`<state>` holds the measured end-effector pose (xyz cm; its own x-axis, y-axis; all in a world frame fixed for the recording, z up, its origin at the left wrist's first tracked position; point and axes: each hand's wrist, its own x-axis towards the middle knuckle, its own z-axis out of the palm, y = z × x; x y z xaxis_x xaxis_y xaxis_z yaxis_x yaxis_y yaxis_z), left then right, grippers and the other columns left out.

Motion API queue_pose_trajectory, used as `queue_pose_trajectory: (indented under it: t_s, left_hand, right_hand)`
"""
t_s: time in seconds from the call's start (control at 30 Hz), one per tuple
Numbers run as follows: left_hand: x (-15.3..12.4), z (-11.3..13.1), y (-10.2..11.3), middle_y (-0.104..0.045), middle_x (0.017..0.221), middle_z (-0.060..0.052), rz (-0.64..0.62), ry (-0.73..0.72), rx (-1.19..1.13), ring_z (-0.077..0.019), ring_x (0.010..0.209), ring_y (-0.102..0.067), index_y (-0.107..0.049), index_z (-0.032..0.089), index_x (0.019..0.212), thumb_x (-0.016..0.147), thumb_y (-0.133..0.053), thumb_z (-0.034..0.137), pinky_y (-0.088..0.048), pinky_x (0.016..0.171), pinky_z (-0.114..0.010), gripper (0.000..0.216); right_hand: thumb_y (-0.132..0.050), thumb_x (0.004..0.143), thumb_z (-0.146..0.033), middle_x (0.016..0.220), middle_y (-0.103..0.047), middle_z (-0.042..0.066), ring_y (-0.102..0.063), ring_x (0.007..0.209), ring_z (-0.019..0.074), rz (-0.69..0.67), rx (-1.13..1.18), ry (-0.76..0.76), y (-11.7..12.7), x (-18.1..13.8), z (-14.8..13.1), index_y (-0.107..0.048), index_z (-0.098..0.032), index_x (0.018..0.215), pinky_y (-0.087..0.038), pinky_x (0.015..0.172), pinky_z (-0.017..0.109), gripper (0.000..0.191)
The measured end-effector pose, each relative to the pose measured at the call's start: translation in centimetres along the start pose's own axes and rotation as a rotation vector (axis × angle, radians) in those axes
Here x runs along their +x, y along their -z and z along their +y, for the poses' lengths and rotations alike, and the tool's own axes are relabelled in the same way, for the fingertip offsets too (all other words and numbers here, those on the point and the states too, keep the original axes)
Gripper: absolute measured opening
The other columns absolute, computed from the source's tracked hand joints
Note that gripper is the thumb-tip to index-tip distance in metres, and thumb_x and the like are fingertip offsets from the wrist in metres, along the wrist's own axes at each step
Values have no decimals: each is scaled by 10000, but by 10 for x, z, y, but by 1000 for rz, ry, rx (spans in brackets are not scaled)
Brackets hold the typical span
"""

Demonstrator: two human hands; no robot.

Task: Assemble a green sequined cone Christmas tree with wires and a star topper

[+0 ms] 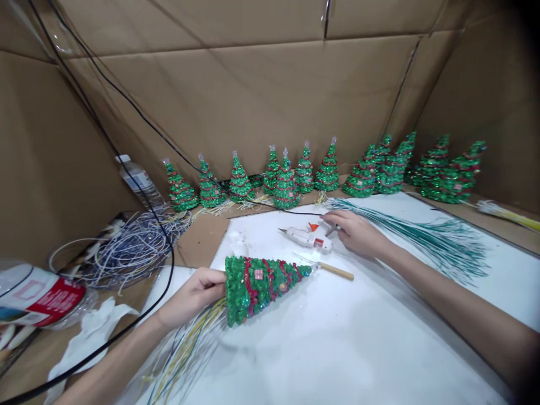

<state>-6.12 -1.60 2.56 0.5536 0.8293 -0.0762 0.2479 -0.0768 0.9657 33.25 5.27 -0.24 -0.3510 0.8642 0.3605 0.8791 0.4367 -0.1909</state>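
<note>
My left hand (205, 289) is closed round the base of a small green Christmas tree (265, 284) with red garlands, which lies on its side, tip to the right. White, yellow and blue wires (185, 349) trail from beneath its base. At the back, my right hand (358, 232) has its fingers closed at the handle end of a white glue gun (306, 237) with an orange trigger; the gun lies on its side, nozzle to the left. A thin awl (336, 271) with a wooden handle lies just beyond the tree's tip.
Several similar trees (286, 185) stand along the cardboard wall (253, 95). Green wires (426, 233) lie fanned out at right. Tangled wires (130, 247), a bottle (141, 180), a larger bottle (42, 298) and tissue (95, 332) occupy the left. A black cord (171, 247) crosses there.
</note>
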Motion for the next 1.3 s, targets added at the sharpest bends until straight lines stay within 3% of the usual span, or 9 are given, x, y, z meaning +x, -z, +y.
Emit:
queue_pose_trajectory:
  t_s: [0.13, 0.3, 0.5, 0.6, 0.77, 0.97, 1.3]
  left_hand:
    - [5, -1, 2, -552, 559, -3, 7, -3, -6, -106, 573, -423, -683, 88, 571, 741, -700, 363, -338, 549, -191, 324]
    - [8, -3, 2, -596, 574, -10, 29, -2, -12, -117, 588, -459, -707, 98, 594, 747, -702, 371, -369, 577, -199, 313]
    - [7, -6, -1, -631, 557, -12, 45, -22, -26, -131, 635, -514, -731, 123, 599, 723, -743, 361, -415, 610, -185, 269]
    - [6, -8, -3, -631, 536, -7, 63, -32, -52, -128, 611, -529, -739, 134, 616, 699, -768, 360, -436, 604, -182, 243]
    - [5, -12, -12, -661, 573, -23, 78, -51, -59, -131, 591, -555, -754, 145, 653, 715, -746, 418, -464, 597, -191, 280]
    - [4, -15, -18, -670, 583, -46, 129, -53, -16, -136, 601, -551, -762, 132, 665, 724, -702, 515, -461, 585, -186, 392]
    - [3, -19, -20, -659, 575, -44, 147, -56, -41, -142, 576, -552, -759, 118, 681, 724, -730, 450, -432, 574, -203, 336]
  right_hand:
    - [-402, 695, 9, 1264, -599, 79, -527, 1167, 234, -78, -30, 132, -9, 10, 7, -570, -208, 1250, -416, 959, 397, 620]
    - [-428, 731, -20, 1115, -624, 101, -573, 1008, 225, -83, -80, 202, -11, 16, 2, -565, -196, 1221, -438, 853, 353, 538]
    - [-487, 688, -69, 981, -630, 115, -564, 929, 260, 49, -152, 151, 4, 10, -12, -612, -159, 979, -379, 731, 319, 329]
    - [-482, 665, -80, 855, -629, 81, -572, 772, 218, 172, -143, 54, 13, 4, -23, -586, -172, 856, -331, 616, 279, 236]
    - [-536, 689, -279, 655, -592, -6, -531, 585, 154, 270, -3, -10, 23, -11, -52, -539, -210, 739, -323, 552, 250, 85]
    - [-523, 607, -283, 497, -491, -42, -394, 444, 104, 148, 371, -20, 26, -27, -88, -496, -209, 631, -280, 469, 232, 83]
    - [-549, 601, -269, 520, -525, -42, -417, 469, 104, 108, 354, -32, 17, -36, -104, -530, -203, 636, -270, 493, 221, 77]
